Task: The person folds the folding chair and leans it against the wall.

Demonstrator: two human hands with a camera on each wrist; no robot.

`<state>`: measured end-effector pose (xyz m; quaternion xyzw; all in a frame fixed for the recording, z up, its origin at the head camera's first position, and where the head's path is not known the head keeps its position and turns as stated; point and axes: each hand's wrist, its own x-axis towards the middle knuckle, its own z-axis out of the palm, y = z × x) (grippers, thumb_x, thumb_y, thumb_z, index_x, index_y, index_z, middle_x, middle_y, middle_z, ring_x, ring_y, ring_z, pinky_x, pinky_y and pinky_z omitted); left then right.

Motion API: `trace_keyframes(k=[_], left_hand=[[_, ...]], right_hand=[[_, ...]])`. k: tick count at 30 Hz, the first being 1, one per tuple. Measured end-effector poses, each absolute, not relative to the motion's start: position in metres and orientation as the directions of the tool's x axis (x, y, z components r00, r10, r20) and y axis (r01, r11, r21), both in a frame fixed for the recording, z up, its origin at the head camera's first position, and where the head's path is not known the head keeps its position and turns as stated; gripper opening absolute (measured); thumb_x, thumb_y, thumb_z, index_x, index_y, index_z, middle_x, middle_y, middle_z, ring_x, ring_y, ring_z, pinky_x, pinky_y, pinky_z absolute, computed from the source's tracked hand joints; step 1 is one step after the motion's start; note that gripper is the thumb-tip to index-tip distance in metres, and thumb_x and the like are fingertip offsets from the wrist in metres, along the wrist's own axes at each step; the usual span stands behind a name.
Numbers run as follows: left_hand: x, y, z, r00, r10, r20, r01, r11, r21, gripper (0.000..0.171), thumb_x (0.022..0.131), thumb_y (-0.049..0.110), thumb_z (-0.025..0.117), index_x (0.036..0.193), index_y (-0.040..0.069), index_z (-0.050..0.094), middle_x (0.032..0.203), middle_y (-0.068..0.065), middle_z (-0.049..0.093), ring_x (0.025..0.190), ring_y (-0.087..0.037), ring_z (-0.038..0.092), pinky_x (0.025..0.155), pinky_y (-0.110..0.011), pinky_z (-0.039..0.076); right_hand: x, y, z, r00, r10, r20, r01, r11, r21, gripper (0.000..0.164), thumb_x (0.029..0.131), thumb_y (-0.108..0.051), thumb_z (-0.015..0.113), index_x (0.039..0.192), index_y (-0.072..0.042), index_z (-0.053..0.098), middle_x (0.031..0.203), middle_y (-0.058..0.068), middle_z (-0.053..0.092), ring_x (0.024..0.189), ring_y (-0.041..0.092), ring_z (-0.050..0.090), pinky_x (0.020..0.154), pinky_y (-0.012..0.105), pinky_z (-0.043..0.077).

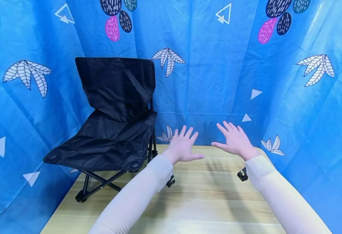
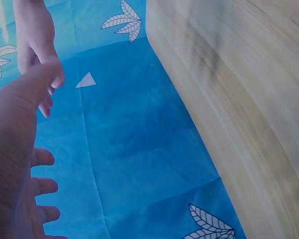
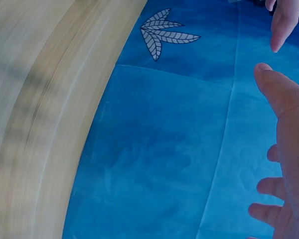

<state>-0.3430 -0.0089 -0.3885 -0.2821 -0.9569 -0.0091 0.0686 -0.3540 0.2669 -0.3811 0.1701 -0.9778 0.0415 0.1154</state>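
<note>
Both hands are held out in the air over the wooden table, with nothing in them. My left hand (image 1: 180, 148) has its fingers spread and its thumb pointing right, toward the other hand. A short gap separates it from my right hand (image 1: 235, 139), whose fingers fan out with the thumb to the left. A black folding chair (image 1: 115, 130) with a fabric seat and back stands on the left, its seat beside my left forearm. In the left wrist view, the left hand's thumb overlaps the right hand (image 2: 36, 40).
Pale wood grain covers the tabletop (image 1: 200, 201), where shadows of the hands and arms fall. A blue curtain (image 1: 211, 81) printed with leaves and triangles surrounds the table at the back and both sides. The chair's crossed legs (image 1: 106, 182) rest on the tabletop.
</note>
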Motion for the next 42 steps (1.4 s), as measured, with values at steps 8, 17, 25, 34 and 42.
trace_keyframes(k=[8,17,25,34,42], left_hand=[[-0.342,-0.008,-0.379,-0.823,0.546,0.156,0.549,0.836,-0.028,0.095,0.099,0.078,0.057,0.171,0.019,0.037,0.179,-0.012,0.031,0.167,-0.042,0.023,0.133,-0.064,0.026],[-0.338,-0.001,-0.367,-0.817,0.546,0.185,0.554,0.832,-0.008,0.089,0.101,0.07,0.062,0.168,0.017,0.041,0.174,-0.012,0.041,0.163,-0.039,0.035,0.132,-0.06,0.032],[-0.329,0.003,-0.356,-0.823,0.536,0.187,0.543,0.84,-0.014,0.072,0.103,0.059,0.067,0.157,0.012,0.054,0.153,-0.009,0.062,0.137,-0.028,0.061,0.113,-0.046,0.056],[-0.319,0.004,-0.348,-0.826,0.537,0.169,0.536,0.842,-0.058,0.068,0.105,0.054,0.067,0.157,0.011,0.055,0.147,-0.007,0.065,0.13,-0.025,0.065,0.106,-0.043,0.06],[-0.309,-0.002,-0.343,-0.822,0.54,0.182,0.534,0.841,-0.084,0.063,0.106,0.054,0.067,0.151,0.011,0.059,0.139,-0.007,0.069,0.12,-0.023,0.067,0.098,-0.04,0.063]], right_hand=[[-0.356,0.267,-0.375,-0.897,-0.345,0.276,-0.369,0.929,-0.04,0.095,0.099,-0.062,0.07,0.169,-0.008,0.037,0.172,0.029,0.036,0.157,0.054,0.036,0.128,0.075,0.025],[-0.357,0.267,-0.368,-0.884,-0.348,0.313,-0.373,0.928,-0.022,0.09,0.098,-0.057,0.075,0.165,-0.005,0.044,0.167,0.029,0.044,0.152,0.053,0.045,0.125,0.072,0.034],[-0.356,0.265,-0.365,-0.87,-0.353,0.345,-0.385,0.923,-0.025,0.084,0.098,-0.052,0.077,0.162,-0.004,0.048,0.163,0.028,0.05,0.145,0.052,0.052,0.119,0.072,0.042],[-0.35,0.258,-0.359,-0.86,-0.361,0.361,-0.398,0.917,-0.03,0.081,0.097,-0.048,0.08,0.159,-0.003,0.052,0.158,0.028,0.056,0.14,0.051,0.057,0.115,0.07,0.048],[-0.349,0.255,-0.358,-0.854,-0.364,0.37,-0.401,0.916,-0.025,0.08,0.097,-0.047,0.08,0.159,-0.003,0.052,0.156,0.028,0.057,0.139,0.05,0.058,0.113,0.069,0.05]])
